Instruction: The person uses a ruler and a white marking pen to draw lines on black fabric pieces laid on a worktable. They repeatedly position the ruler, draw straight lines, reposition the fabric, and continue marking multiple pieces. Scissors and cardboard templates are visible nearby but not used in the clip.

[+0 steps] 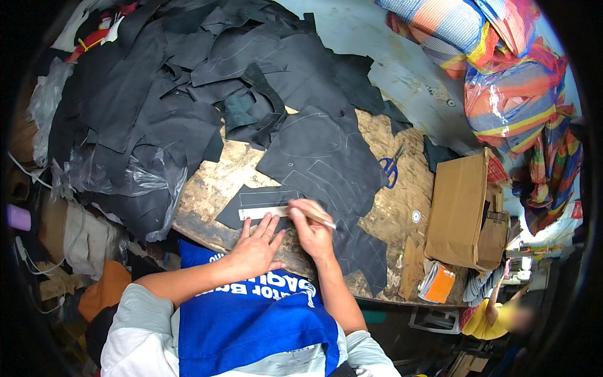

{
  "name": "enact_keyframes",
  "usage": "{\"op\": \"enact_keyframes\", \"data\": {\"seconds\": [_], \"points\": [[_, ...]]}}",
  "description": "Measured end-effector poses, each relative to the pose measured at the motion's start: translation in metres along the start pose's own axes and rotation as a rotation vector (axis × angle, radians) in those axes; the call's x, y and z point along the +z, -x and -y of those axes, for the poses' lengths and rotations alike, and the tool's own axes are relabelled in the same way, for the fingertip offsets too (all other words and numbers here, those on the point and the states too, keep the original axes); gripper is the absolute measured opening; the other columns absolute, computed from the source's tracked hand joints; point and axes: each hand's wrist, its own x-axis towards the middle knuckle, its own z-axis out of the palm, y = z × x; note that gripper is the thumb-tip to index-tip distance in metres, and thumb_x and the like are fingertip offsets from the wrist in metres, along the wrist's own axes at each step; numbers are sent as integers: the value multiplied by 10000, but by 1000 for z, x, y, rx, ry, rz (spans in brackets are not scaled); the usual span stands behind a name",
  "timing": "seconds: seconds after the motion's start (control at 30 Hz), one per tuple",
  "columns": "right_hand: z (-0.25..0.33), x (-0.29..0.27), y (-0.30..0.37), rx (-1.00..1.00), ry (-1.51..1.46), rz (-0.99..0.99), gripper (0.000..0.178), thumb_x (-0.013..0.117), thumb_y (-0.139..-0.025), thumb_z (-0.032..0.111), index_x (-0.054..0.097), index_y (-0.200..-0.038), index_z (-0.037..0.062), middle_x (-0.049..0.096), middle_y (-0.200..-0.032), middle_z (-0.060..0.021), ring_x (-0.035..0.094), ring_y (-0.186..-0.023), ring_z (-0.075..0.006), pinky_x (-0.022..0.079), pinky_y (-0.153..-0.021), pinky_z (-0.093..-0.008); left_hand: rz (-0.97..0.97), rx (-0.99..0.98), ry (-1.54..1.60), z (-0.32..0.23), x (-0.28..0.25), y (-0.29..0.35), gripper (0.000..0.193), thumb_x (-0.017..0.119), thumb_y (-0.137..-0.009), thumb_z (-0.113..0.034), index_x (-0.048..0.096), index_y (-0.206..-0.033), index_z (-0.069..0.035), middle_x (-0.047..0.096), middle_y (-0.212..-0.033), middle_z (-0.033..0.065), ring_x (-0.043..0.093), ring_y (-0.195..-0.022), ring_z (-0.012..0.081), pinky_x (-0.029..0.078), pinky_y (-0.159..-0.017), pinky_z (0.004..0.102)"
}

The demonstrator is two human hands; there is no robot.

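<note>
Atop the table (217, 190) lies a ragged, pale-lined black sheet (336, 151).

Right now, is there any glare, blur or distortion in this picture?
All in the head view: the wooden tabletop's near edge bows, and the corners go black; white glare spots the striped bundle, with smaller glints on the crumpled clear plastic; the right hand looks slightly blurred, the left hand sharper; the head of the person in yellow is blurred out.

Even, fairly bright light covers the bench (411, 188); glare whitens the striped bundle (515, 103) at far right. The right fingers (306, 206) blur slightly; edges curve toward a black rim.
</note>
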Motion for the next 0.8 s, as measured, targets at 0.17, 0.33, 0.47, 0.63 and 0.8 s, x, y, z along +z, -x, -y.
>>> {"op": "enact_keyframes", "data": {"seconds": [0.17,0.33,0.47,0.63,0.8], "points": [[7,40,-9,-30,55,321,116,625,-871,69,652,-932,-26,659,-879,-106,632,-783,-166,508,-681,-285,40,-18,26,5,8,-1,840,575,-822,-540,329,-1387,31,255,-1450,281,139,-1390,421,80,-1068,651],[9,52,-18,-89,99,434,125,639,-846,83,650,-854,-41,658,-840,-147,647,-767,-271,508,-684,-340,-36,67,-43,10,14,-2,685,627,-781,-497,519,-1261,-21,500,-1284,220,370,-1268,397,178,-1042,605],[13,55,-22,-162,130,424,140,615,-829,72,625,-791,-63,644,-821,-168,629,-763,-326,504,-699,-368,1,58,21,9,14,-3,716,620,-782,-509,493,-1282,-13,487,-1300,222,368,-1270,400,185,-1040,607],[13,64,-27,-141,146,377,94,605,-838,73,611,-849,-20,611,-807,-160,608,-772,-340,492,-720,-380,-21,60,-9,8,11,-3,760,610,-784,-525,449,-1317,-7,468,-1324,226,347,-1289,409,166,-1043,631],[14,59,-27,-145,188,348,93,632,-824,60,632,-862,-25,634,-817,-149,625,-726,-294,509,-672,-360,13,42,-21,6,2,-3,784,599,-789,-543,429,-1339,-11,451,-1344,230,292,-1328,415,103,-1058,651]]}}
